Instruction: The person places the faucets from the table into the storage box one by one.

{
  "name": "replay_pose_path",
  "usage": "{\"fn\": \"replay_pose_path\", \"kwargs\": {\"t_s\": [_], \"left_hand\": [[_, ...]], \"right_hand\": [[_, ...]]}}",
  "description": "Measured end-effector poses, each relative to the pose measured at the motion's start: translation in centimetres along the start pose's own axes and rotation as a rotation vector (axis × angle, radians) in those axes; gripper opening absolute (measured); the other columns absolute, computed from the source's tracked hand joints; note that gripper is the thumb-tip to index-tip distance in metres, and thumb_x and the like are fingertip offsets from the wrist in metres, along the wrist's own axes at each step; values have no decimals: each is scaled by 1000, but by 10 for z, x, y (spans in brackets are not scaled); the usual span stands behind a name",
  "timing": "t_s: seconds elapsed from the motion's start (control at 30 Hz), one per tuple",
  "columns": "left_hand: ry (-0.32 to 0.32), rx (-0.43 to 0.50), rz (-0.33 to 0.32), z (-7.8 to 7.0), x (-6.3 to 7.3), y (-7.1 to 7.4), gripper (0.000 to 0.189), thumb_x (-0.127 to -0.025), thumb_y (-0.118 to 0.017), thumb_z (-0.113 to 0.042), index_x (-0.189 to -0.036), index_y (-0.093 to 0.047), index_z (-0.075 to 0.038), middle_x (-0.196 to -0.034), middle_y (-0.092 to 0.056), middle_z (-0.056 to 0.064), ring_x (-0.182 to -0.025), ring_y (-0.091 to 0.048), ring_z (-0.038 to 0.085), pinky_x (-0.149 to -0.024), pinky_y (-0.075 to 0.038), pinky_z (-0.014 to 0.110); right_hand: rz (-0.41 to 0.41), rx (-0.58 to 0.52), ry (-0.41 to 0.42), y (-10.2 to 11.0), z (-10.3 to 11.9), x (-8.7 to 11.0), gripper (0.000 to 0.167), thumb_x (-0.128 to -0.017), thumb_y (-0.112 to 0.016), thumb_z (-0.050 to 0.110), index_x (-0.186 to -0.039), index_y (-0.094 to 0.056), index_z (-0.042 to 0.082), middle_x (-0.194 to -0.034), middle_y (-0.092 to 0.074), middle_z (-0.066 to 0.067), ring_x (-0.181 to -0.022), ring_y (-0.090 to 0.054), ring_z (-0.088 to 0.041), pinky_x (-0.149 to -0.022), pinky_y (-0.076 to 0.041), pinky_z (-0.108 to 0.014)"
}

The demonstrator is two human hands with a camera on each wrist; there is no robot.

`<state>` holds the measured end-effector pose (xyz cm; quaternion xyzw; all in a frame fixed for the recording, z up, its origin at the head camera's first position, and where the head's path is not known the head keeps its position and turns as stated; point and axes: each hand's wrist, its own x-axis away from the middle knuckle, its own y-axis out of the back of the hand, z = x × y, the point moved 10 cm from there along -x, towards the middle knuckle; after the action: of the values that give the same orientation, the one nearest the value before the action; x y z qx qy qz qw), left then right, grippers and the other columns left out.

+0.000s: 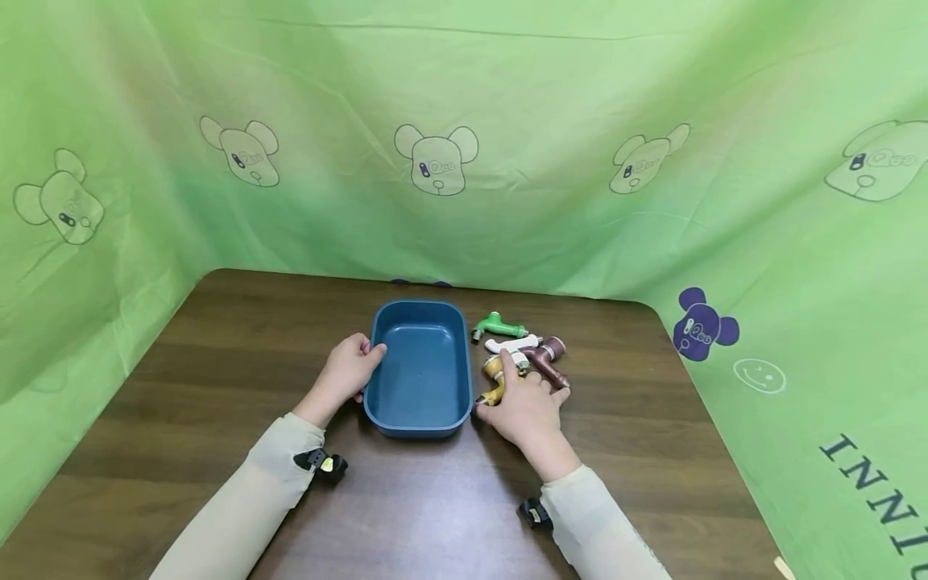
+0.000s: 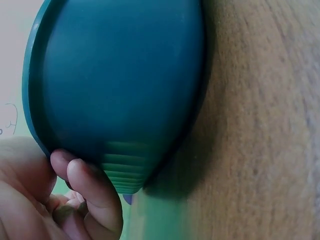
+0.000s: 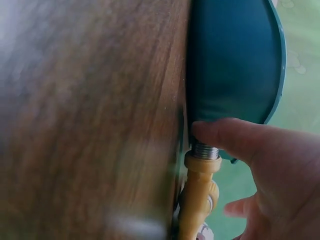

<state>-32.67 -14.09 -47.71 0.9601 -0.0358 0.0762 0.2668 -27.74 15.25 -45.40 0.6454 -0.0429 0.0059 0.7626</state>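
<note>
left hand (image 1: 346,369) pinches the blue tub (image 1: 417,383) — right hand (image 1: 528,404) arches over the yellow tap (image 3: 196,197), fingers loosely spread.

In the head view, the right hand (image 1: 528,405) hides part of the yellow faucet (image 1: 494,368); most fingers of the left hand (image 1: 346,370) are out of sight beside the blue bin (image 1: 418,383). Lettering (image 1: 886,507) runs off the right edge. The left wrist view crops the bin's top; the right one crops the faucet, its tabletop (image 3: 100,125) blurred.
</note>
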Motion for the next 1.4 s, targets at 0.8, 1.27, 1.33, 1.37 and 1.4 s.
{"fn": "replay_pose_path", "kwargs": {"t_s": [0.8, 1.27, 1.33, 1.37, 1.4], "left_hand": [[0, -24, 3, 0, -2, 2, 33, -103, -58, -32, -84, -44, -8, -59, -43, 3, -39, -51, 20, -39, -48, 32], [12, -18, 13, 2, -3, -1, 33, -104, -57, -31, -84, -45, -8, -59, -44, 5, -39, -50, 21, -39, -48, 32], [13, -19, 14, 1, -3, -1, 33, -104, -57, -31, -84, -45, -8, -59, -44, 5, -39, -50, 21, -39, -48, 32], [15, -19, 14, 1, -3, -2, 33, -104, -57, -31, -84, -45, -8, -59, -44, 5, -39, -50, 21, -39, -48, 32], [17, -19, 16, 1, -3, -2, 33, -104, -57, -31, -84, -45, -8, -58, -44, 5, -39, -50, 21, -39, -48, 32]], "right_hand": [[-142, -89, 165, 18, 2, 3, 110, -71, -77, 63, -161, -27, 24, -128, -58, -27, -123, -54, -46, -110, -24, -72], [-189, -125, 216, 28, -3, 8, 109, -70, -79, 64, -159, -31, 22, -128, -59, -24, -125, -54, -44, -111, -27, -70], [-189, -124, 220, 29, -3, 8, 108, -71, -78, 64, -159, -32, 23, -128, -59, -24, -124, -54, -44, -111, -27, -70], [-189, -122, 223, 29, -4, 8, 107, -71, -78, 64, -158, -33, 23, -127, -58, -25, -123, -54, -45, -112, -27, -69], [-190, -118, 224, 29, -4, 9, 106, -71, -78, 65, -158, -33, 23, -127, -58, -25, -123, -55, -46, -112, -27, -69]]}}
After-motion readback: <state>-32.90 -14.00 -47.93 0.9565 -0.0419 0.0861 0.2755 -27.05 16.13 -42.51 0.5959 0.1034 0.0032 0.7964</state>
